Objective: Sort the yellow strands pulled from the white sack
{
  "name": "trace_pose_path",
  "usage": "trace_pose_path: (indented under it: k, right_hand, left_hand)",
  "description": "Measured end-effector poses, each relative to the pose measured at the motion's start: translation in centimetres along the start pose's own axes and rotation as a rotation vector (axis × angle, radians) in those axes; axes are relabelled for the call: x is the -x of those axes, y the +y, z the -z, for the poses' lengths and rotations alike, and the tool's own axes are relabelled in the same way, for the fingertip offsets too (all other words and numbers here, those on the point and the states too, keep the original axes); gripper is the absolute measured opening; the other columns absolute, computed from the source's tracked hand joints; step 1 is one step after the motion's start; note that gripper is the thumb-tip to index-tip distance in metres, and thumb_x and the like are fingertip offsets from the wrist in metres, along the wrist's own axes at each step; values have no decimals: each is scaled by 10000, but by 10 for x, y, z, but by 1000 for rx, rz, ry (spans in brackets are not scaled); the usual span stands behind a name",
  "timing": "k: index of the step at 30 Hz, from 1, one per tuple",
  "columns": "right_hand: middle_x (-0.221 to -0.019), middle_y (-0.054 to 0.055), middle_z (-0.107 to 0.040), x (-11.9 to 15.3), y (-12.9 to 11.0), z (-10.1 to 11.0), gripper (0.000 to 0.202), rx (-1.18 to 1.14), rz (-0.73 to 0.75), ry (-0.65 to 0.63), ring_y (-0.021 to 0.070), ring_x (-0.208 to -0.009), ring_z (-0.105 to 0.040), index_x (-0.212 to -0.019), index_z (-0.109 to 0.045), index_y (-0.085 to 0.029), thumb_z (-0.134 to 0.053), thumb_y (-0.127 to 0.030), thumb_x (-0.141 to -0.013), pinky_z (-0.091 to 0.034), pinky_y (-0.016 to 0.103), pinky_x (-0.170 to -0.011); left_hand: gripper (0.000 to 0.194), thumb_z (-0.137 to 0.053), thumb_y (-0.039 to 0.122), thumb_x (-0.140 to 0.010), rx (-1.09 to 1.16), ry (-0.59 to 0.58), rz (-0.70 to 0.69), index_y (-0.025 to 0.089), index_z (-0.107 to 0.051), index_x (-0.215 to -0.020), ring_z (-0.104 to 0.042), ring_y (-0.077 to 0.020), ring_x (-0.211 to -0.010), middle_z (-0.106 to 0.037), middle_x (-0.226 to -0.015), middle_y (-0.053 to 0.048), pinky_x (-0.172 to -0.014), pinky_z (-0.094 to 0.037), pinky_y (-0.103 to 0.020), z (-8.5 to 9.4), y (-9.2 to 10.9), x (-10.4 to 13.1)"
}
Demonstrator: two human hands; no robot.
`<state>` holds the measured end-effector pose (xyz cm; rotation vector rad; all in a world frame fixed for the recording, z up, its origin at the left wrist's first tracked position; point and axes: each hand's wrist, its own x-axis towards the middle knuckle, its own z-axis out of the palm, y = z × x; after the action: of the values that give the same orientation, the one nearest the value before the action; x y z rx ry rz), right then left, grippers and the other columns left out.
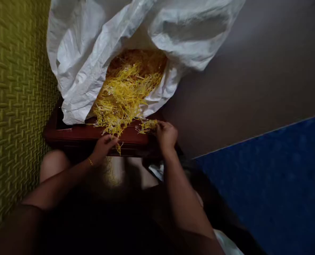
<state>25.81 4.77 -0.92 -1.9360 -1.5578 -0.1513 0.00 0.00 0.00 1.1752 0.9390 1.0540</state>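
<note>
A heap of thin yellow strands (122,95) spills from an open white sack (85,71) onto a dark red wooden surface (75,133). My left hand (104,146), with a thin gold bracelet at its wrist, is at the front edge below the heap, thumb and fingers pinched on some yellow strands. To the right, my right hand (167,134) has its fingers closed at the end of a small tuft of yellow strands (147,125) lying on the red edge.
Yellow woven texture (16,88) runs along the left side. A blue surface (274,184) lies at the lower right, beside a grey-brown surface (247,78). Below the red edge are my legs in dark clothing, with loose strands (112,175) on the pale floor.
</note>
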Motion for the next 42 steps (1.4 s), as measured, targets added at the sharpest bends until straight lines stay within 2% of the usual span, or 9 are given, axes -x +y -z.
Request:
trace_pose_path:
  k: [7,12,15,19,24,29,34,38,42]
  right_hand:
    - [-1196,189,-495,4,-19,1,443,75,-28,51,272,-978,-516,-1190,-538,-127,-513,-171,-749,-412,384,-791]
    - [-1046,137,-570,18,-41,16,251,-222,56,134,248,-984,-515,-991,-621,-156,-487,-237,-795,-392,403,-861]
    - [-902,83,-634,35,-65,19,210,-632,93,-106,200,-891,-567,-867,-648,-171,-507,-313,-802,-414,360,-853]
    - [-927,41,-656,58,-93,18,249,-1006,-9,-515,161,-828,-584,-903,-657,-196,-609,-366,-728,-441,314,-799]
    - [-841,8,-647,66,-103,23,258,-1147,-125,-681,101,-645,-535,-900,-653,-198,-624,-376,-715,-435,250,-643]
    - [-706,-21,-598,70,-105,23,255,-1133,-65,-711,94,-604,-497,-868,-639,-193,-671,-355,-673,-395,234,-589]
    - [-622,-36,-547,72,-103,16,199,-1132,-120,-639,85,-550,-461,-725,-598,-182,-675,-358,-671,-369,230,-550]
    - [-639,-27,-551,70,-102,14,213,-1200,-177,-599,97,-565,-478,-762,-606,-189,-641,-392,-703,-382,235,-550]
    - [-784,15,-601,72,-106,15,241,-1102,-54,-513,134,-704,-526,-832,-632,-195,-572,-417,-761,-423,272,-666]
  left_hand:
    - [257,-643,380,-687,94,20,95,141,-566,-745,-510,-73,-653,-596,-721,2,-608,-372,-195,-1,2,-1]
    - [261,-668,362,-670,149,20,116,136,-555,-734,-503,-66,-639,-571,-697,11,-609,-381,-193,1,5,-2]
    - [270,-676,364,-664,163,-7,89,135,-549,-728,-493,-61,-621,-558,-683,21,-610,-385,-197,1,4,-2]
    - [272,-679,367,-662,150,-38,69,135,-549,-720,-471,-59,-586,-540,-641,29,-582,-381,-195,-2,2,-2]
    - [247,-671,352,-669,152,26,32,136,-563,-721,-481,-60,-597,-552,-646,30,-610,-388,-200,-1,2,-5]
    - [257,-673,350,-660,176,107,51,142,-580,-779,-508,-66,-625,-587,-690,24,-609,-381,-196,5,6,-10]
    - [244,-657,349,-672,178,101,53,143,-555,-752,-516,-68,-632,-598,-708,15,-601,-383,-192,5,9,-8]
    - [254,-645,365,-678,184,96,57,147,-530,-736,-514,-66,-639,-591,-719,11,-606,-389,-192,3,9,-7]
    - [272,-660,373,-652,148,108,62,146,-527,-722,-502,-68,-624,-567,-668,23,-606,-387,-194,3,10,-6]
